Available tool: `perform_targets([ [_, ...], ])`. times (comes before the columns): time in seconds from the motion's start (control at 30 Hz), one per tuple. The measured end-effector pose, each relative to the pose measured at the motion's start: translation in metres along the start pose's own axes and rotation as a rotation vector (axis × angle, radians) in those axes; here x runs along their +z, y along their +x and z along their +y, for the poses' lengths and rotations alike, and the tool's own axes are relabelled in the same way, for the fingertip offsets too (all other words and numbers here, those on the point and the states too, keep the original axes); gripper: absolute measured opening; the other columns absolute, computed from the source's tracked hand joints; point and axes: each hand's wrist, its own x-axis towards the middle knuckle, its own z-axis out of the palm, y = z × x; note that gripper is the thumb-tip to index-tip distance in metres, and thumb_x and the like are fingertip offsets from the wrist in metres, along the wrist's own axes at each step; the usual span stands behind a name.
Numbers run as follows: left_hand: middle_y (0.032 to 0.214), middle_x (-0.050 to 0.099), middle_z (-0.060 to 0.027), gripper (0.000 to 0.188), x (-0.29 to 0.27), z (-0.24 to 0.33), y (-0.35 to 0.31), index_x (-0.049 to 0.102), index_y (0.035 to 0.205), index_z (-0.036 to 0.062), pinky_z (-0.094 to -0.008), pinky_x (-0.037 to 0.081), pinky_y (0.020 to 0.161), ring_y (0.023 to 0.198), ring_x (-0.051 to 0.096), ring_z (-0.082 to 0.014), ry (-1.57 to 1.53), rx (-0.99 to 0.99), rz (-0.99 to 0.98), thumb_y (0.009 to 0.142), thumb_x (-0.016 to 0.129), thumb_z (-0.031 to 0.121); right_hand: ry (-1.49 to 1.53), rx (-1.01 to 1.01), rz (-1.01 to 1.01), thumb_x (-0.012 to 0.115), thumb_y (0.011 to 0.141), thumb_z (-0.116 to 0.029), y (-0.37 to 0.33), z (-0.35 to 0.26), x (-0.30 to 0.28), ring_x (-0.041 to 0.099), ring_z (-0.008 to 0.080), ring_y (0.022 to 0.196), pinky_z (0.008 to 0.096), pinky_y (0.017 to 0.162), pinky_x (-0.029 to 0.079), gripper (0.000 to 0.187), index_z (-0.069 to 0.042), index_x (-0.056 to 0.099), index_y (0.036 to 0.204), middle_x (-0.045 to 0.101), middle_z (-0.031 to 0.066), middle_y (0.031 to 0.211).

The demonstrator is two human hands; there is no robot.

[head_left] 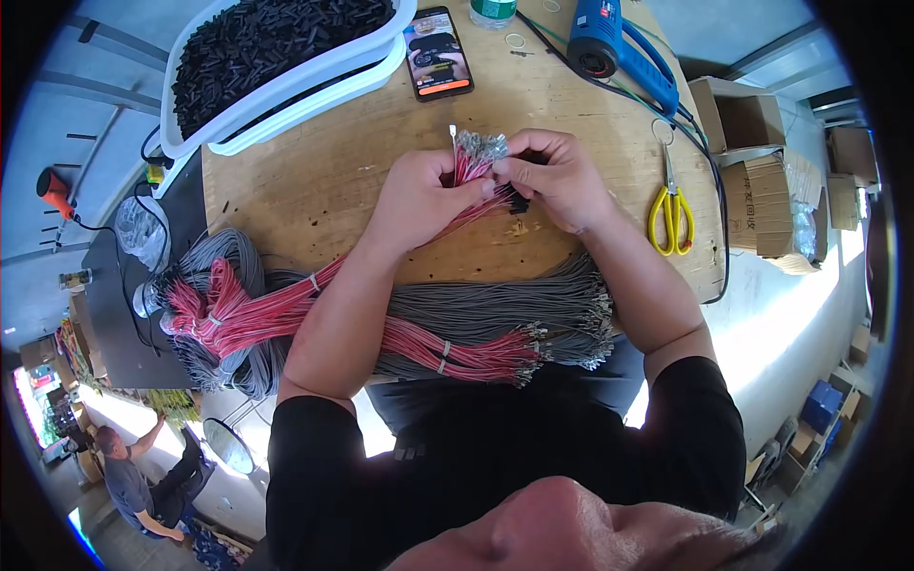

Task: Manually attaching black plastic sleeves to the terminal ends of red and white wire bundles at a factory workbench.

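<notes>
Left hand (424,195) closed around a bundle of red wires (473,169), metal tips up, above the wooden desk (314,181); right hand (557,176) pinches the tips; small black tube (519,202) beneath it; yellow scissors (671,214) lie to the right; grey wires (495,309) at the near edge.

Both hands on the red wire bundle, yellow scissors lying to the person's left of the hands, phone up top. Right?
Not quite. The yellow-handled scissors lie to the person's right of the hands, as the head view shows. The rest stands: left hand and right hand both hold the bundle of red wires, and the black smartphone lies farther up the table.
</notes>
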Motion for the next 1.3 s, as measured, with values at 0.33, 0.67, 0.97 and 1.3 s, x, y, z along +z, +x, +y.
perform_targets([
  [0.33,0.086,0.074,-0.0088,0.016,0.000,-0.001,0.001,0.072,0.100,-0.0031,-0.0255,0.055,0.068,0.073,0.068,-0.0110,-0.315,-0.016,0.046,0.093,0.070,0.011,0.076,-0.006,0.080,0.072,0.091,-0.002,-0.001,-0.005,0.001,0.051,0.0058,0.064,0.0206,0.056,0.038,0.008,0.001,0.070,0.098,0.067,0.0026,0.083],
  [0.67,0.074,0.071,-0.0022,0.019,0.003,-0.010,0.002,0.075,0.091,0.0006,-0.0260,0.049,0.062,0.067,0.061,-0.0064,-0.265,0.039,0.101,0.088,0.077,0.019,0.089,0.019,0.001,0.072,0.090,-0.001,-0.001,-0.004,0.005,0.050,0.0057,0.063,0.0209,0.056,0.038,0.008,0.002,0.071,0.098,0.066,0.0033,0.080],
  [0.97,0.074,0.072,-0.0041,0.021,0.001,-0.015,0.002,0.076,0.093,0.0009,-0.0269,0.050,0.063,0.067,0.062,-0.0076,-0.240,0.022,0.105,0.087,0.077,0.021,0.792,0.126,0.171,0.046,0.098,-0.008,0.016,-0.018,-0.033,0.051,0.0139,0.076,0.0193,0.054,0.040,0.032,0.010,0.054,0.124,0.061,0.0177,0.108],
  [1.3,0.074,0.066,-0.0023,0.010,0.001,-0.011,0.003,0.070,0.092,-0.0027,-0.0242,0.047,0.062,0.067,0.058,-0.0076,-0.225,0.071,0.090,0.091,0.072,0.007,0.608,0.132,0.048,0.055,0.104,-0.013,0.015,-0.006,-0.027,0.046,0.0076,0.064,0.0169,0.043,0.032,0.017,0.001,0.056,0.113,0.060,0.0087,0.095],
])
